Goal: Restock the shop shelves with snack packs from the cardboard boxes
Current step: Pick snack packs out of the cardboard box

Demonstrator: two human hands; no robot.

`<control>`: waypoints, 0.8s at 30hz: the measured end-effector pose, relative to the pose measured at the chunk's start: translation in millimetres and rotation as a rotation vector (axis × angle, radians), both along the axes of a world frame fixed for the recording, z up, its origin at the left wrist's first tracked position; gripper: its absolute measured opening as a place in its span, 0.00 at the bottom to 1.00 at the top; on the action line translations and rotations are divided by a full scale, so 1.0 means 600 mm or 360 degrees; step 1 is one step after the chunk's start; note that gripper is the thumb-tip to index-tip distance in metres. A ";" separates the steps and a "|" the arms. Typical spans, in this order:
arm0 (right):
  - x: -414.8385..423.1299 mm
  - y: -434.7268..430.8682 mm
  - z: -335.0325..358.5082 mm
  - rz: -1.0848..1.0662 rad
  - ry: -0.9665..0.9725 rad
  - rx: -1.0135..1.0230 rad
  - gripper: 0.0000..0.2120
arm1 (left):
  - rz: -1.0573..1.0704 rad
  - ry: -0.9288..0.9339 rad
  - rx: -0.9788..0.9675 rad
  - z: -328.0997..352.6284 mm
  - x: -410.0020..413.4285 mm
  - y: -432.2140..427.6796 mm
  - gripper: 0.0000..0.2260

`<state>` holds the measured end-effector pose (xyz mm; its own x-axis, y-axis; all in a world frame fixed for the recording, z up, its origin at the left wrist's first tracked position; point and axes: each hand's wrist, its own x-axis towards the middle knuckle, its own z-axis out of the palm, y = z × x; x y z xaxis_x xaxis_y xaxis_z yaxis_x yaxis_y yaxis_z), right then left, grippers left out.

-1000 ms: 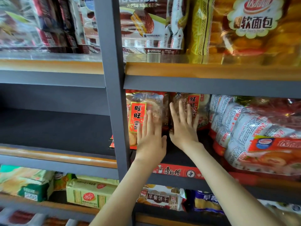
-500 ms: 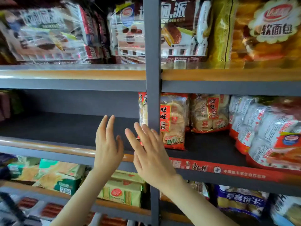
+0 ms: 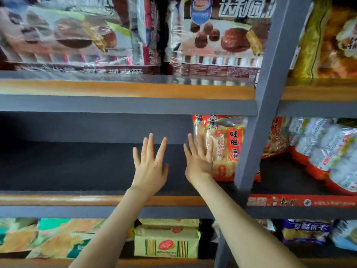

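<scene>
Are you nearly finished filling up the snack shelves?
Not yet. Done: a rice cracker pack stands on the middle shelf beside the grey post. In hand: nothing; the left hand and right hand are open. Left: most of that shelf is bare.

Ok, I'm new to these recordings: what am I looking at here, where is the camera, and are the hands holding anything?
There is no robot. A person wears a wide-angle camera on the head, so the one picture looks forward and down their arms at shop shelving. Both hands are raised with fingers straight and spread. The left hand holds nothing, in front of the bare dark middle shelf. The right hand also grips nothing; its fingers overlap a rice cracker pack standing beside the grey upright post, though contact cannot be confirmed. The shelf above carries chocolate pie bags, and yellow biscuit packs sit below. No cardboard box is in view.
</scene>
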<state>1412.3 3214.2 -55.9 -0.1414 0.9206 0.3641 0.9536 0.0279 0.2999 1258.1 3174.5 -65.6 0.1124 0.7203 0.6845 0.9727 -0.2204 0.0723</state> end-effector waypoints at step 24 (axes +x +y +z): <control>0.086 -0.214 0.028 0.1041 0.0539 0.1054 0.19 | -0.0978 -0.0756 0.0442 0.020 0.140 -0.089 0.20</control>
